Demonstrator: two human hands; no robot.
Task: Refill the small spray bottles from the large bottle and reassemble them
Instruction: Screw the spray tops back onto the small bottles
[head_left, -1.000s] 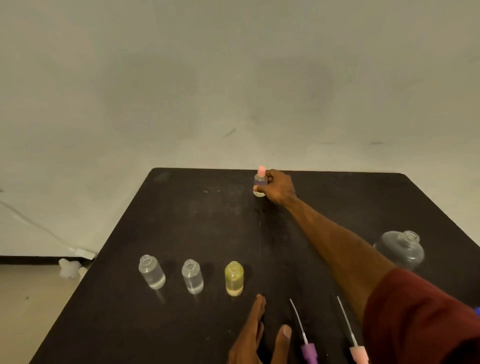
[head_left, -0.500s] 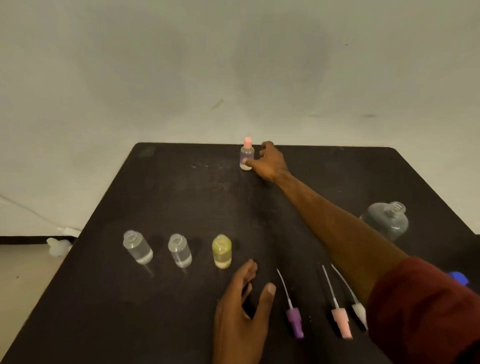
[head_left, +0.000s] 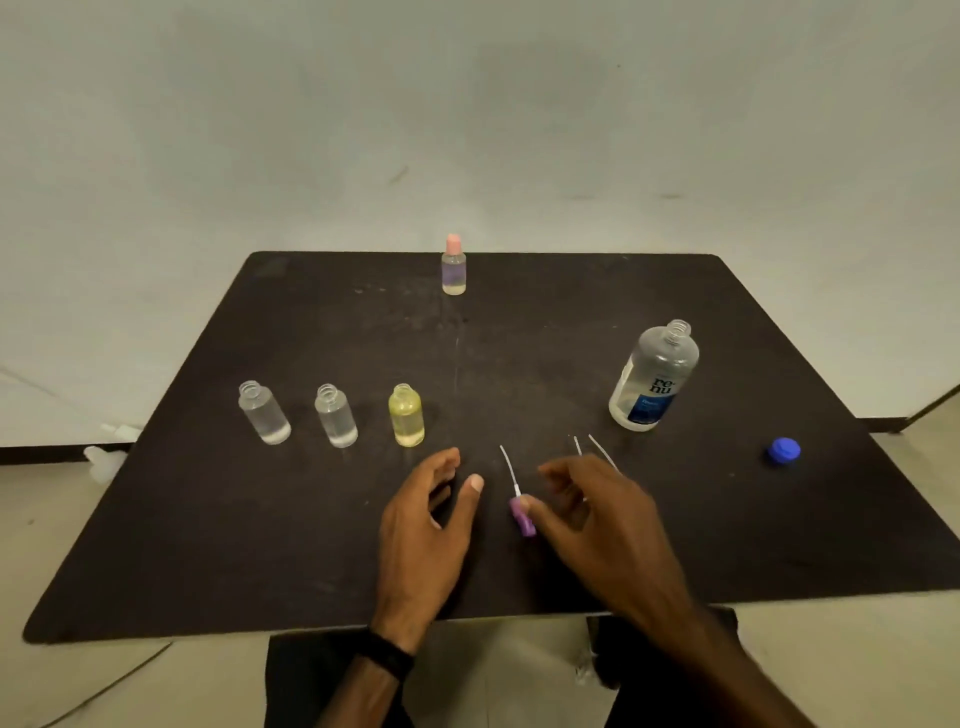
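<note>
A small assembled spray bottle (head_left: 453, 265) with a pink top stands alone at the far edge of the black table (head_left: 208, 519). Three small uncapped bottles stand in a row at the left: two clear bottles (head_left: 264, 413) (head_left: 336, 415) and a yellow bottle (head_left: 406, 415). The large clear bottle (head_left: 654, 376) stands uncapped at the right. A purple spray head (head_left: 521, 512) with its dip tube lies between my hands. My left hand (head_left: 423, 530) rests open on the table. My right hand (head_left: 597, 514) hovers with loose fingers, its thumb tip at the purple head. It covers two more spray heads, and only their tubes (head_left: 584, 446) show.
A blue cap (head_left: 784, 450) lies on the table at the right, beyond the large bottle. A white object (head_left: 104, 460) sits on the floor left of the table. A plain wall stands behind the table, and my legs are under its near edge.
My right hand let go of the pink-topped bottle at the far edge and drew back to the spray heads. The left hand stayed put. The view tilted downward.
</note>
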